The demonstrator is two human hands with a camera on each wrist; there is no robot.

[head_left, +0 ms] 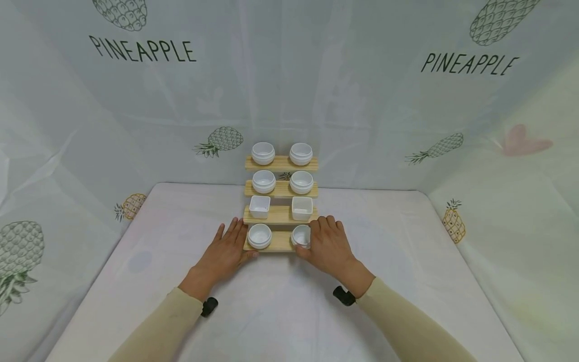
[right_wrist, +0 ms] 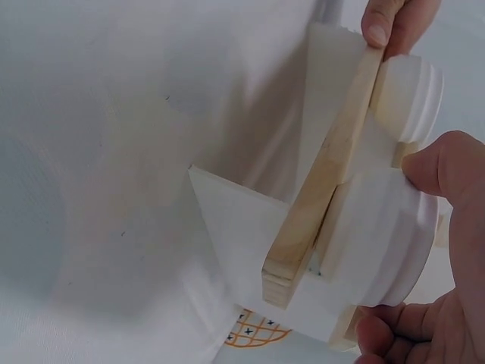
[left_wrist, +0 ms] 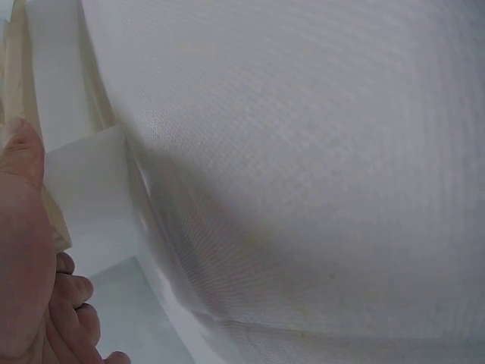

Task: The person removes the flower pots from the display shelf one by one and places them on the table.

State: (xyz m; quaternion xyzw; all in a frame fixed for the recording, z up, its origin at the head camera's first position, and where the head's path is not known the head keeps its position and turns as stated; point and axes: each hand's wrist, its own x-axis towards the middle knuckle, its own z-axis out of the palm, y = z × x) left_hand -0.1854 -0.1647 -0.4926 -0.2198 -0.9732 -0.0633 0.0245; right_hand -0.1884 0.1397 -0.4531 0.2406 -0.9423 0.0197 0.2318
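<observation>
Stand [head_left: 280, 215]: centre of the head frame, its four wooden shelves stepping up and back, so each pair of bowls shows clear of the pair in front.
Bottom shelf [head_left: 281, 243]: lowest step, with a round left bowl [head_left: 260, 236] and a round right bowl [head_left: 301, 235], one towards each end, probably for an even look.
Left hand [head_left: 224, 253]: left of the stand, fingers straight along its side, thumb at the front edge of the bottom shelf; likely steadying it.
Right hand [head_left: 329, 250]: on the other side, well apart from the left, thumb and fingers pinching the right bowl, which sits at the shelf's right end; a grip from both sides probably keeps it level.
Upper shelves: two square bowls [head_left: 259, 206] on the second step, round bowls [head_left: 263, 181] in pairs on the two above.
Table [head_left: 262, 311]: pale, filling the lower middle of the frame.
Room: pale cloth [head_left: 289, 90] behind and at both sides, printed with pineapples and "PINEAPPLE" at upper left and upper right.
</observation>
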